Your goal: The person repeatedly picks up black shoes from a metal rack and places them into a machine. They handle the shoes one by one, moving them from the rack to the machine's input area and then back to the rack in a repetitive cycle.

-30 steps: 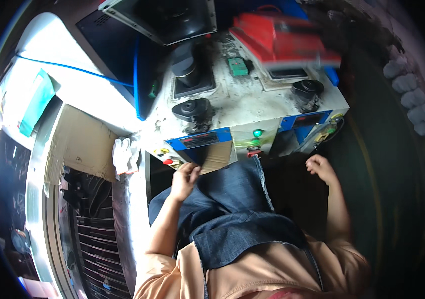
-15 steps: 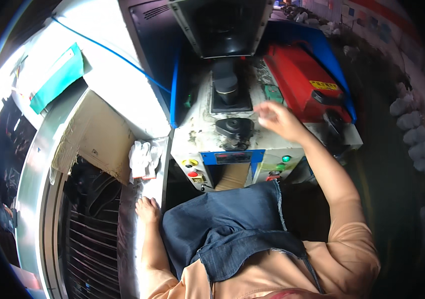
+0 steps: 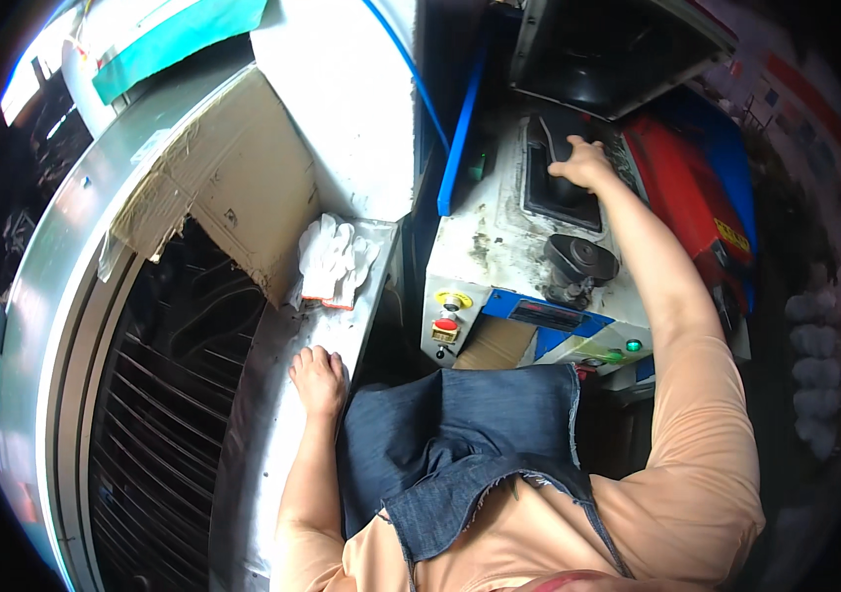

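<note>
My right hand (image 3: pixel 585 165) reaches over the black shoe-shaped form (image 3: pixel 567 193) on top of the white machine (image 3: pixel 485 232). Its thumb and fingers are spread apart at the form, whose middle the hand partly hides; I cannot make out a firm grip. Just in front of the form sits a black rounded pad (image 3: pixel 583 259). My left hand (image 3: pixel 320 381) rests with fingers laid on the metal ledge (image 3: pixel 277 434) at left, holding nothing. White gloves (image 3: pixel 335 259) with orange-red cuffs lie on that ledge, beyond the left hand.
A dark tilted hood (image 3: pixel 628 54) hangs above the machine, with a red cover (image 3: pixel 682 187) at its right. Buttons, including a red one (image 3: pixel 445 326), line the front. Cardboard (image 3: pixel 243 178) and a dark slatted conveyor (image 3: pixel 164 424) stand left. A denim apron (image 3: pixel 480 424) covers my lap.
The view has swung left, so the machine appears farther right. My right hand has moved forward from beside the black form to over it, its fingers spreading. My left hand stays on the ledge.
</note>
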A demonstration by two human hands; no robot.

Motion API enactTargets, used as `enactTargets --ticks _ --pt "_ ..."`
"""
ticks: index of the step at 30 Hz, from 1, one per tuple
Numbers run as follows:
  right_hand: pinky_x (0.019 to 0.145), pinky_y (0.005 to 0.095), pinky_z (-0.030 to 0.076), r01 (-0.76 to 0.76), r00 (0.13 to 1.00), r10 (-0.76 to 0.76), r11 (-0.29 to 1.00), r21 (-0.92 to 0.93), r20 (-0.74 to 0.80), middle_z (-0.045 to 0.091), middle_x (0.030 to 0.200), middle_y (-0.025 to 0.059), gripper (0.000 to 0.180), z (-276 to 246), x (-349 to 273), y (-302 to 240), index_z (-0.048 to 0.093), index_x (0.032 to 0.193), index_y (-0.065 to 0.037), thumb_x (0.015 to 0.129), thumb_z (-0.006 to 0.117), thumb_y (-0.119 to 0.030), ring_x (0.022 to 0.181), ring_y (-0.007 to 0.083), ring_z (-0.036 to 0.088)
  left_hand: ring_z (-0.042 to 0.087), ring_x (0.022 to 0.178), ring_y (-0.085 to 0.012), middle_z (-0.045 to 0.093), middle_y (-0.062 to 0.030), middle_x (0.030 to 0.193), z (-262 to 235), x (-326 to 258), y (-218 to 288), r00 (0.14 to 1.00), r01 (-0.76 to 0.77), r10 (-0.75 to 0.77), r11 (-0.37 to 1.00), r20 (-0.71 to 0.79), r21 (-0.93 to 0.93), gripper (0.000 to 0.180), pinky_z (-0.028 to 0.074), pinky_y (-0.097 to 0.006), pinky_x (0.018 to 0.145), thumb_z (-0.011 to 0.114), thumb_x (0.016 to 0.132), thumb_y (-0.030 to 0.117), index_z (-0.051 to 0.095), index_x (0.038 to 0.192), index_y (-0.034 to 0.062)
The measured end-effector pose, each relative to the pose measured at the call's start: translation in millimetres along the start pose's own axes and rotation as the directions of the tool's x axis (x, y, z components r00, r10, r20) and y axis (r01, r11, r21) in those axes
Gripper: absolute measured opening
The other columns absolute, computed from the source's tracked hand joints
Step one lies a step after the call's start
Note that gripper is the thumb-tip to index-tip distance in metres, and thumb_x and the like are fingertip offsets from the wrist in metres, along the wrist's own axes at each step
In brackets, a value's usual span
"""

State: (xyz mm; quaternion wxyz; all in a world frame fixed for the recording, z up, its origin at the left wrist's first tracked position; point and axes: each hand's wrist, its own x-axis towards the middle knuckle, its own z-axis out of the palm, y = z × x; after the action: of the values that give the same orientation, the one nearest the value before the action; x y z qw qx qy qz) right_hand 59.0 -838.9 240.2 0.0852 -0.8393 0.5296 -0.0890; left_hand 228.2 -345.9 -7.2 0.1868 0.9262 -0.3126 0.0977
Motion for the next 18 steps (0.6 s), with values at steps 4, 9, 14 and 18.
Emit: enactTargets --ticks 4,9,14,18 --pt "0.073 0.0535 0.058 0.023 1.000 -0.031 0.753 0.657 0.000 0.065 0.117 0.0150 0.079 -32 11 64 0.054 0.139 -0.014 0.068 0.081 -0.036 0.106 0.0341 0.064 0.053 0.098 -0.0344 0.057 -0.0158 0.096 1 2 10 1.000 -0.014 0.015 0.999 0.024 -0.030 0.021 0.040 -0.049 0.088 0.060 0.091 0.025 0.060 0.090 0.0044" --pt "0.085 0.0568 0.055 -0.130 0.987 -0.059 0.237 0.963 0.148 0.066 0.115 0.0124 0.050 -70 -49 69 0.062 0.121 -0.007 0.082 0.073 -0.038 0.105 0.0297 0.065 0.053 0.100 -0.0342 0.058 -0.0157 0.098 -1 2 9 1.000 -0.007 0.007 1.000 0.031 -0.027 0.022 0.040 -0.049 0.089 0.060 0.091 0.026 0.060 0.090 0.0041" --pt "0.084 0.0537 0.055 -0.053 0.952 -0.298 0.059 0.997 0.069 0.067 0.116 0.0123 0.050 -67 -150 58 0.060 0.126 -0.005 0.089 0.067 -0.038 0.104 0.0274 0.066 0.056 0.091 -0.0371 0.063 -0.0148 0.091 13 3 -19 0.997 -0.013 -0.007 0.967 -0.081 -0.253 0.024 0.042 -0.050 0.083 0.067 0.086 0.028 0.065 0.084 0.0042" --pt "0.101 0.0426 0.049 -0.137 0.902 -0.430 -0.222 0.965 0.029 0.066 0.124 0.0108 0.044 -14 -222 68 0.058 0.129 -0.002 0.097 0.057 -0.032 0.114 0.0241 0.063 0.057 0.119 -0.0246 0.062 -0.0147 0.126 -77 -6 88 0.897 0.246 0.263 0.371 0.355 -0.896 0.050 0.044 -0.037 0.102 0.058 0.097 0.039 0.061 0.129 0.0017"
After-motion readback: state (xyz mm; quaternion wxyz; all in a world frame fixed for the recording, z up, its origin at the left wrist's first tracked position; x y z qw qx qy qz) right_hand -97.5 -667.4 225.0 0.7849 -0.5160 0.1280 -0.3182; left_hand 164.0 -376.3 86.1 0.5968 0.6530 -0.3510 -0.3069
